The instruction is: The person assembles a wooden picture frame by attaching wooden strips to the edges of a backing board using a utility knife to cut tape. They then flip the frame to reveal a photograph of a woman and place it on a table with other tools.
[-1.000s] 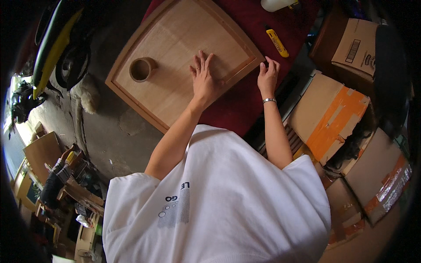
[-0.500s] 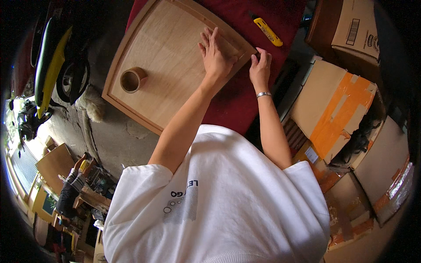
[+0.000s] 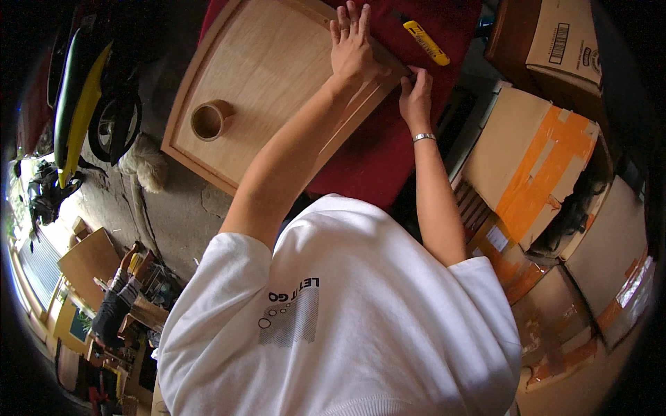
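Note:
A framed wooden panel [image 3: 277,76], pale inside a darker raised border, lies on a red cloth [image 3: 361,156]. My left hand [image 3: 352,52] rests on its right-hand border, fingers stretched out and empty. At the panel's right corner is my right hand [image 3: 416,104], thumb and fingers closed in a pinch; whatever is between the fingertips is too small to make out. A roll of brown tape [image 3: 225,111] sits on the panel's left part, apart from both hands. Just beyond my right hand, a yellow box cutter [image 3: 427,43] lies on the cloth.
Cardboard boxes [image 3: 513,152], some bound with orange tape, are stacked close on the right. A motorbike [image 3: 87,111] stands at the far left on the concrete floor [image 3: 187,201]. Another person [image 3: 114,312] is among cluttered goods at the lower left.
My left hand has slid farther away along the panel's border. My right hand has moved slightly up and right, its fingers now drawn closer together at the corner. The tape roll stays put.

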`<action>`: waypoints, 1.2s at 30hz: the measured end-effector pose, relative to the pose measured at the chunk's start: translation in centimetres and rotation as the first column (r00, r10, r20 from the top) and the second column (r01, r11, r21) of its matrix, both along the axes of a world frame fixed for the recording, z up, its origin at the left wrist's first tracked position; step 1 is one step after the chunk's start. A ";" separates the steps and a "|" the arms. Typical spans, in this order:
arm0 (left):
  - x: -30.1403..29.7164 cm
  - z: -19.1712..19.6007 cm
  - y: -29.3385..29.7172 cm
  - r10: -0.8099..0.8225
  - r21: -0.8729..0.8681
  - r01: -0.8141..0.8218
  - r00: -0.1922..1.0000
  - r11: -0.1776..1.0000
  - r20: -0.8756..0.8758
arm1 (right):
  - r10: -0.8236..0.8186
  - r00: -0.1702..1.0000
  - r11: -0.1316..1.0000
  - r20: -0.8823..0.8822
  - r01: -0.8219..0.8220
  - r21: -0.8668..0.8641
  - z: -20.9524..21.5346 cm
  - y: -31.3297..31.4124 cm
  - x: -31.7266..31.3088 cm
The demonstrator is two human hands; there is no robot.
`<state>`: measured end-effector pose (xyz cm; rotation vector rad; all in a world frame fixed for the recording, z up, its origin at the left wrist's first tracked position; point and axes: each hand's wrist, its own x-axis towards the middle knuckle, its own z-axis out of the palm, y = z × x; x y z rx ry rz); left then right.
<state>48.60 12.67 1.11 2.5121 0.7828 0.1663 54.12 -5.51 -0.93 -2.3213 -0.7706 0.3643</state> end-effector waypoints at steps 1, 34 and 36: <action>-0.5 -0.4 0.0 -0.050 0.046 0.049 0.999 0.998 0.022 | 0.011 1.000 1.000 0.002 -0.011 -0.001 -0.2 0.0 0.1; -20.1 1.3 -3.1 -0.191 -0.136 0.167 0.963 0.977 -0.188 | -0.329 0.906 0.942 -0.267 0.297 -0.155 0.7 1.2 -10.0; -22.5 2.4 -2.7 -0.270 -0.169 0.232 0.927 0.958 -0.260 | -0.347 0.904 0.936 -0.250 0.317 -0.152 0.2 1.1 -10.2</action>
